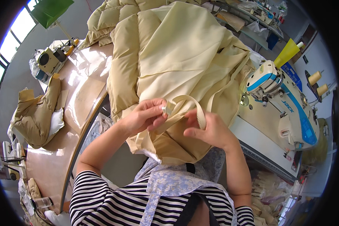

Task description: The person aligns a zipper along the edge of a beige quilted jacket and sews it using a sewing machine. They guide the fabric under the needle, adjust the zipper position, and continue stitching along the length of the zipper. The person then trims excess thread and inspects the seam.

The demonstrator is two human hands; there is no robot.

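Observation:
A cream zipper tape (196, 104) with teeth along its edge arches between my two hands, above the beige padded jacket (177, 56) on my lap and table. My left hand (148, 114) is closed, thumb and forefinger pinching the zipper's end at a small whitish piece too small to make out. The other stretch of tape runs into my right hand (211, 130), whose fingers curl round it while the thumb stands a little apart. Below both hands, the jacket's loose beige fabric edge (180, 147) hangs toward my apron.
A white and blue sewing machine (286, 101) stands on the right, with thread cones (318, 83) beyond it. On the curved table (83, 109) at left lies a folded beige garment piece (39, 113). A small device (49, 60) sits at the back left, near a green shade (51, 11).

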